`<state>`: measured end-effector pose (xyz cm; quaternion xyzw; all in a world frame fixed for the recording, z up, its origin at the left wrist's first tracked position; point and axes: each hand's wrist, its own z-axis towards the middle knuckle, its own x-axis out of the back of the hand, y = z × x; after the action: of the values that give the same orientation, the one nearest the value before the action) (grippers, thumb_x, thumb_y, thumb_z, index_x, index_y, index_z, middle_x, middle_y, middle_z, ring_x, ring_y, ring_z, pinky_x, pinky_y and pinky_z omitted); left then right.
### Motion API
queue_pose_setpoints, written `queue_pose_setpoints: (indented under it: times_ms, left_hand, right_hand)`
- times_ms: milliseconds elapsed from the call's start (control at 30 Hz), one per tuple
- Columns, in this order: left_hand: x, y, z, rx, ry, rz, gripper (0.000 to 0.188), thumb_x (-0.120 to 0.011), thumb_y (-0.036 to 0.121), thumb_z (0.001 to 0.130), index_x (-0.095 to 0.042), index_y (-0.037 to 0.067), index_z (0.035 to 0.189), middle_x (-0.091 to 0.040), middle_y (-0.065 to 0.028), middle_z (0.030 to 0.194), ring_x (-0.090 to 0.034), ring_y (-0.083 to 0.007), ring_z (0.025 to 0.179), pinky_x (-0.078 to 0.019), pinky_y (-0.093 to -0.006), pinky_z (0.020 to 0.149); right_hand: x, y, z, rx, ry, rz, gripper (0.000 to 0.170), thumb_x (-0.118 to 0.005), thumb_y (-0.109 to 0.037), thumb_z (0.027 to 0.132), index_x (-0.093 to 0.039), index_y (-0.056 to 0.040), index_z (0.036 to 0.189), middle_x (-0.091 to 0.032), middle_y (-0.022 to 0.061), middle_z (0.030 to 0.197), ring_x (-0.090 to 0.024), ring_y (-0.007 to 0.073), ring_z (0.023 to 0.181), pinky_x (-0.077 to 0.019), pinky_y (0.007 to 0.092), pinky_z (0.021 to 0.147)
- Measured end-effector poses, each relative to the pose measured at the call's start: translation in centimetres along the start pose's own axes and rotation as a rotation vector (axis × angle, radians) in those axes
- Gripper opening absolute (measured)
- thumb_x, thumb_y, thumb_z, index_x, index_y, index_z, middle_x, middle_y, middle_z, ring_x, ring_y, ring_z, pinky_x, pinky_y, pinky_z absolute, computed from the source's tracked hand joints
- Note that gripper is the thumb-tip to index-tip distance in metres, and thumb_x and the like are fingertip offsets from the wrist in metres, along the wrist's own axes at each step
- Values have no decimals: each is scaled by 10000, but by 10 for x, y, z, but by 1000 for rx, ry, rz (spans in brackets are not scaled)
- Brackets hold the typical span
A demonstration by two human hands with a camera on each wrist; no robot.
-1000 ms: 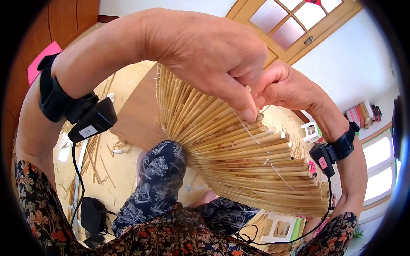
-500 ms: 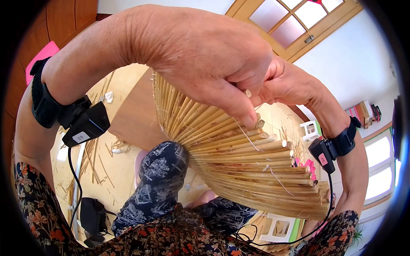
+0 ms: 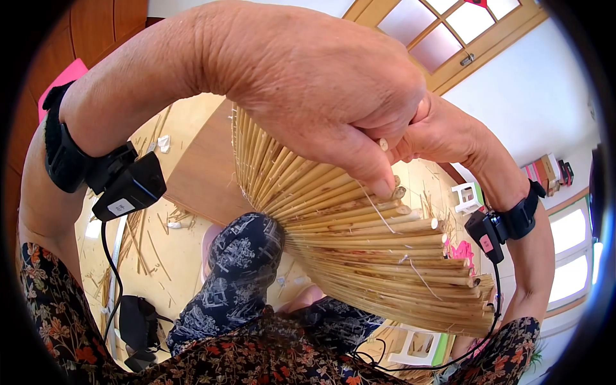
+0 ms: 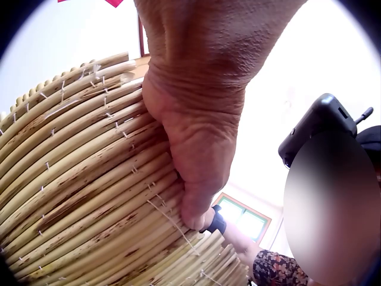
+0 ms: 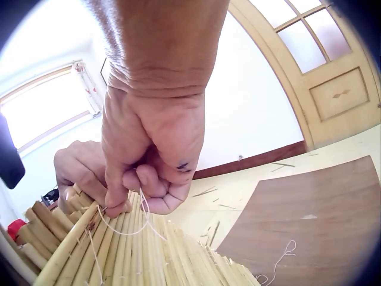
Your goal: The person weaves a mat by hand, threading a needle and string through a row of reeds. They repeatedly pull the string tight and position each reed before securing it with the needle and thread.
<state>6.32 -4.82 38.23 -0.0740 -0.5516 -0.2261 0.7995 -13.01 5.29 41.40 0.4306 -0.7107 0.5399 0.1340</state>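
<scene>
A curved mat of straw-coloured stalks, stitched with white thread, fans out over the person's knee. My left hand grips the mat's upper edge, its thumb lying along the stalks near their cut ends. In the left wrist view that thumb presses on the stalks. Close beyond it, my right hand works at the same edge, partly covered by the left hand. The right wrist view shows its curled fingers pinching a white thread, which hangs in a loop over the stalks.
A brown board lies on the floor beyond the knee. Loose stalks and scraps are scattered at the left. White plastic stools stand at the right. Cabled cameras are strapped to both wrists. A wooden door is at the back.
My left hand has moved a little to the right and looks larger. The mat's cut ends have shifted slightly right and down, and more of the right hand is covered.
</scene>
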Motion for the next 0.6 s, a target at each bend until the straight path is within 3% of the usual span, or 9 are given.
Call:
queue_pose_setpoints:
  times_ms: [100, 167, 267, 400, 500, 600]
  left_hand:
    - [6, 2, 8, -105, -15, -170, 417, -717, 365, 866, -628, 29, 636, -474, -60, 454, -442, -234, 386, -337, -333, 396]
    - [12, 16, 8, -154, 28, 21, 411, -718, 378, 861, -646, 32, 652, -477, -67, 454, -445, -246, 390, -342, -337, 399]
    - [12, 4, 11, -130, -2, -13, 395, -718, 385, 858, -664, 41, 671, -481, -68, 456, -448, -249, 392, -346, -341, 400]
    - [11, 3, 11, -94, -47, -53, 375, -719, 396, 853, -690, 55, 700, -488, -69, 460, -453, -254, 395, -351, -346, 403]
    - [14, 24, 10, -134, 74, 150, 375, -716, 407, 853, -696, 61, 709, -489, -69, 462, -458, -249, 398, -355, -344, 404]
    - [14, 15, 8, -101, 32, -9, 375, -711, 411, 856, -701, 62, 720, -490, -68, 463, -462, -243, 400, -359, -340, 406]
  right_hand:
    - [0, 1, -1, -5, -6, 29, 154, -646, -81, 846, -757, -42, 945, -712, 6, 751, -528, 38, 582, -414, 208, 526]
    - [0, 3, -2, -9, -8, 61, 154, -647, -85, 850, -757, -44, 949, -712, 3, 751, -534, 37, 590, -416, 207, 528]
    - [3, 3, -2, 0, -6, 88, 158, -651, -85, 851, -755, -41, 962, -715, 1, 764, -551, 31, 614, -414, 205, 531]
    - [0, -1, -5, -14, -11, 112, 168, -655, -67, 865, -737, -18, 1003, -721, 20, 832, -608, 47, 699, -483, 207, 612]
    - [-1, -2, -7, 1, -37, 183, 173, -653, -55, 874, -725, -5, 1022, -720, 30, 870, -635, 66, 757, -516, 212, 685]
    - [-6, -3, -8, 20, -41, 211, 179, -649, -57, 879, -716, 2, 1034, -712, 28, 874, -637, 73, 778, -523, 217, 717]
